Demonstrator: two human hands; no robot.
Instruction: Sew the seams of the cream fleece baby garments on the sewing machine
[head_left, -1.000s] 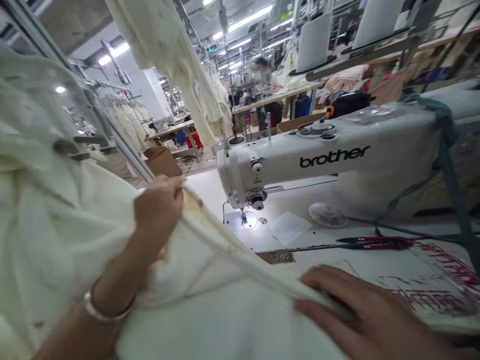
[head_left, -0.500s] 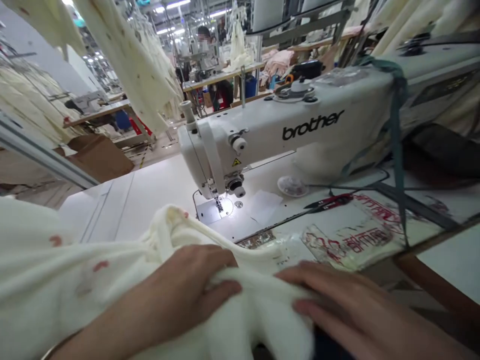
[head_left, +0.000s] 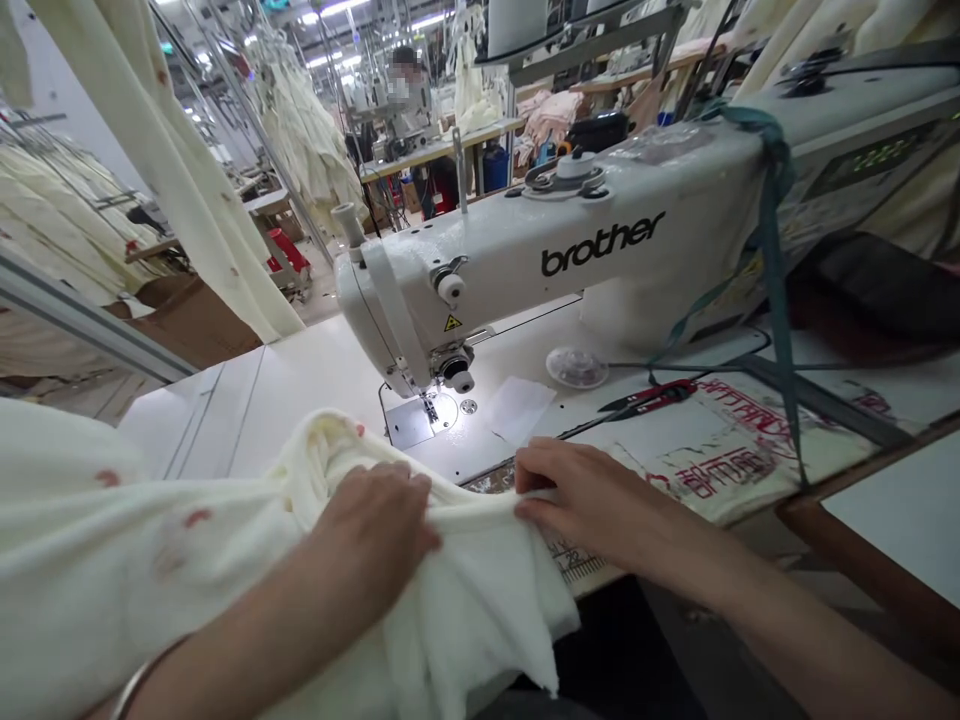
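Cream fabric [head_left: 480,600] with small reddish motifs spreads over the table's left and hangs past its front edge. Its bunched upper fold lies just in front of the sewing machine [head_left: 510,270]. My left hand [head_left: 375,530] is closed on the fabric near that fold, its fingertips partly hidden. At the right end of the same edge, my right hand [head_left: 570,490] pinches the fabric between thumb and fingers. The lit presser foot [head_left: 430,408] stands beyond both hands, with no fabric under it.
Red-handled snips [head_left: 660,397], a small clear dish [head_left: 576,367] and a white scrap [head_left: 521,408] lie right of the needle area. A teal strip [head_left: 772,230] hangs over the machine. Behind are hanging garments [head_left: 300,130] and a person [head_left: 409,90] at another machine.
My right hand has moved up and left and now pinches the fabric's edge. My left hand has shifted slightly left. The fabric between them is drawn straighter, and the view has turned a little.
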